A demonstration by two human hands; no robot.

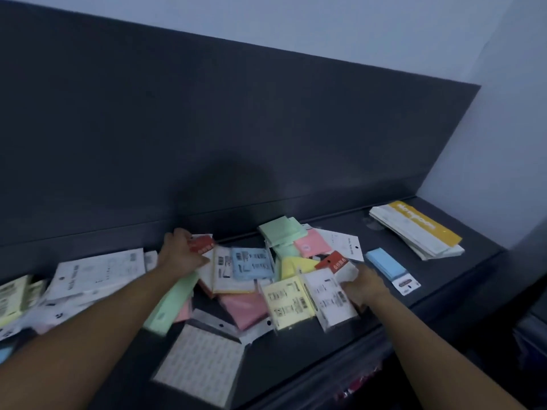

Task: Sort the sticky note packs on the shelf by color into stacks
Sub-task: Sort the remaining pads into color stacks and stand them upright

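A jumble of sticky note packs covers the dark shelf. My left hand grips a pack with a red header near the shelf's back wall. My right hand holds a white pack with a red header at the pile's right side. Around them lie a yellow pack, a blue pack, pink packs, green packs and a long green pack under my left forearm. A separate blue pack lies right of my right hand.
A stack of long packs with a yellow header sits at the far right of the shelf. White and pale yellow packs spread out at the left. A white gridded sheet lies at the front edge. A dark back panel rises behind.
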